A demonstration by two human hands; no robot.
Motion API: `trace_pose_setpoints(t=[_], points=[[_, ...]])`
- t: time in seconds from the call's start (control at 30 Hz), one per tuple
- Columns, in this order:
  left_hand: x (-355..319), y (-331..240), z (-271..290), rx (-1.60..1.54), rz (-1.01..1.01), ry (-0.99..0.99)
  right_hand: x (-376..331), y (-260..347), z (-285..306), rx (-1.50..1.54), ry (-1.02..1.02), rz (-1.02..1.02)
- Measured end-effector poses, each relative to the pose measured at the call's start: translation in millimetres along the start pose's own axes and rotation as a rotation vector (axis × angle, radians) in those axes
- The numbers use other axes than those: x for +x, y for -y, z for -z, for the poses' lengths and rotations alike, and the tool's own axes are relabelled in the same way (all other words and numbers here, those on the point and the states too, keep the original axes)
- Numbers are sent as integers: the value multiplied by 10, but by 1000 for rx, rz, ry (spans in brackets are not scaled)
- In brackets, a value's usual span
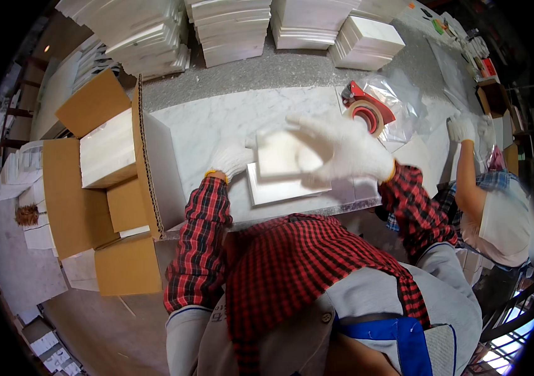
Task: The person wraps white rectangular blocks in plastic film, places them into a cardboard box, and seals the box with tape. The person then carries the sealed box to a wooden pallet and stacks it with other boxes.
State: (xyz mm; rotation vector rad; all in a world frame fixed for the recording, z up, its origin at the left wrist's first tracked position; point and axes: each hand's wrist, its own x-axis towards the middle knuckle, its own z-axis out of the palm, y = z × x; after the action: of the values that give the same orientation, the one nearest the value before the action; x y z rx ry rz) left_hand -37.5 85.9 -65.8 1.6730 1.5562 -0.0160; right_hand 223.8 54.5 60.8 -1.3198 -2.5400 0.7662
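Observation:
A white square tile is in front of me, with its lower edge over another white tile lying on the worktable. My left hand, in a white glove, grips the upper tile at its left edge; its fingertips are partly hidden. My right hand, also gloved and slightly blurred, is over the tile's right side with thumb and fingers spread. Whether its palm touches the tile I cannot tell.
At left stands an open cardboard box with a block of white tiles inside. Tall tile stacks line the back. A red tape dispenser lies beside clear plastic film. A co-worker's gloved hand is at right.

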Motion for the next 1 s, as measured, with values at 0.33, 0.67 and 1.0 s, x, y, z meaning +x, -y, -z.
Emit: trace_pose_setpoints(t=[0.33,0.67,1.0], points=[[48,106,-69,-395,-18,62,-166,357,-396,-63,2,74],[-716,-15,-123,-1274,-87,-226,-565,-426,-574,833,-379,-360],[-1009,-232,-512,-1320,-246,-172,-479,-133,-1051,1580,-559,-587]])
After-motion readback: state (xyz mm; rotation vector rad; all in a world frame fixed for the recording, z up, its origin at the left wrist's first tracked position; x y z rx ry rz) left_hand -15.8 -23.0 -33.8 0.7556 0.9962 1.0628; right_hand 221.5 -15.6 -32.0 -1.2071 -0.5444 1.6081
